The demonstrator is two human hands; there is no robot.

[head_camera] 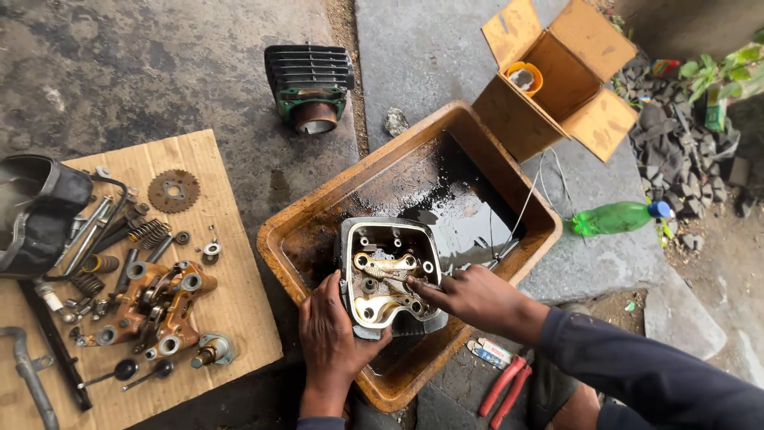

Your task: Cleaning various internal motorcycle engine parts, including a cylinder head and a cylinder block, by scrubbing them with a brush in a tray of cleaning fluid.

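A grey metal cylinder head (390,275) with a brass-coloured inner face stands in an orange-brown tray (318,209) that holds dark oily liquid. My left hand (330,338) grips the head's lower left side and holds it up. My right hand (469,296) reaches in from the right. Its fingertips press a small thin tool or brush against the middle of the head; the tool is too small to tell apart.
A cardboard sheet (239,306) on the left carries a rocker assembly (155,306), springs, a sprocket (173,191) and bolts. A finned cylinder block (310,84) lies behind. An open carton (557,76), a green bottle (613,217) and red-handled pliers (503,384) are at right.
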